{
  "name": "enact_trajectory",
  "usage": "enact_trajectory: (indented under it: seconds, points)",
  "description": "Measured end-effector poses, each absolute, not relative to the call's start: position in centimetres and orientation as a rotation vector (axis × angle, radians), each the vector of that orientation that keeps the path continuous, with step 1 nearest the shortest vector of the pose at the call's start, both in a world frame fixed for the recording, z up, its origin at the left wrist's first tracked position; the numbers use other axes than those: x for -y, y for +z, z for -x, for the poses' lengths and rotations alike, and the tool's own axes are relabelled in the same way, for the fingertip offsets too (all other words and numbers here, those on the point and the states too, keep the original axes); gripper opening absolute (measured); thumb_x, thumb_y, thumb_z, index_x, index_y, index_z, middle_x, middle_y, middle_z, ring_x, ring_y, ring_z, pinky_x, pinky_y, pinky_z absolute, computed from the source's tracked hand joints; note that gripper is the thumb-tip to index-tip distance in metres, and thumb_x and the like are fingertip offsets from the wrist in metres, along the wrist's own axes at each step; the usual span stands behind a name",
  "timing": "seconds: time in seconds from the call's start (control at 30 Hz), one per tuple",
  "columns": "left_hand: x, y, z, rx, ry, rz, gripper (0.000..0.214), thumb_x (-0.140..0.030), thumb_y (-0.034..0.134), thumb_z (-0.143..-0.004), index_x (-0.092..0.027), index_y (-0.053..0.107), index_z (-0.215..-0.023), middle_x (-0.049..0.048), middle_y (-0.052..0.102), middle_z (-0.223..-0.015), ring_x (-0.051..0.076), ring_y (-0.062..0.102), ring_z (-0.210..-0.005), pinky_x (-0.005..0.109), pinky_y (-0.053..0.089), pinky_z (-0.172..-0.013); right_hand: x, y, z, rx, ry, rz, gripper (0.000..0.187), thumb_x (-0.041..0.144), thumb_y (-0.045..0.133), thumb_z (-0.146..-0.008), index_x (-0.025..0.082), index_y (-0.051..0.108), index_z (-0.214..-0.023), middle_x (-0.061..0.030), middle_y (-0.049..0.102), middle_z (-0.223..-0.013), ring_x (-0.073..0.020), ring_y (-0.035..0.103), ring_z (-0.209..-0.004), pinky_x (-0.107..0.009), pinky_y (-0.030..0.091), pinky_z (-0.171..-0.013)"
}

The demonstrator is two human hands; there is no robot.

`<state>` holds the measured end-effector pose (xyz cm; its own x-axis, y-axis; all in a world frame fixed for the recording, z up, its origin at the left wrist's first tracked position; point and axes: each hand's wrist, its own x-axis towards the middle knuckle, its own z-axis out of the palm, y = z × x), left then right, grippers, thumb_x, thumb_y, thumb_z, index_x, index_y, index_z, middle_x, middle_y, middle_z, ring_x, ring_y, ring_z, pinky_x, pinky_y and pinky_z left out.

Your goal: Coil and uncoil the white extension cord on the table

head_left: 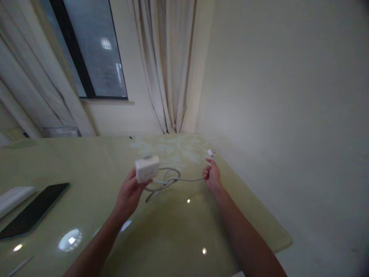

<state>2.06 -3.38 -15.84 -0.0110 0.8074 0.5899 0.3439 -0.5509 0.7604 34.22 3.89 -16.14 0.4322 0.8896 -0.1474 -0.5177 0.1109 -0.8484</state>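
Between left hand (129,194) and right hand (212,177) loops a thin white cable (168,179); the left clasps its white boxy plastic socket block (147,168), the right pinches the cable near its plug (210,152).

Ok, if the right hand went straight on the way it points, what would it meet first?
The right hand, gripping the white cable with its plug sticking out ahead, points past the table's far edge; the way looks free until the wall, though depth is unclear.
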Motion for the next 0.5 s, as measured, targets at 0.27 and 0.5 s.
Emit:
enact_trajectory:
  seconds: [0.27, 0.5]
  points:
    - [1.3, -14.0, -0.5, -0.883, 2.144, -0.814, 0.020, -0.038, 0.078, -0.088, -0.022, 0.067, -0.086, -0.0018, 0.072, -0.089, 0.015, 0.071, -0.095, 0.037, 0.054, -0.105, -4.0, -15.1, -33.8, 0.541, 1.042, 0.931, 0.034, 0.053, 0.066, -0.090, 0.023, 0.061, -0.104, 0.0160, 0.027, -0.052, -0.0057, 0.024, -0.038, -0.018, 0.019, -0.036]
    - [1.7, -11.3, 8.0, -1.216, 2.209, -0.817, 0.036, -0.038, 0.043, -0.104, -0.021, 0.029, -0.076, -0.0054, 0.023, -0.056, 0.009, 0.025, -0.048, 0.018, 0.031, -0.048, -3.8, -13.9, -39.0, 0.493, 0.784, 0.959, 0.020, 0.041, 0.053, -0.100, 0.022, 0.061, -0.102, 0.0151, 0.027, -0.051, -0.0053, 0.021, -0.038, -0.020, 0.015, -0.038]
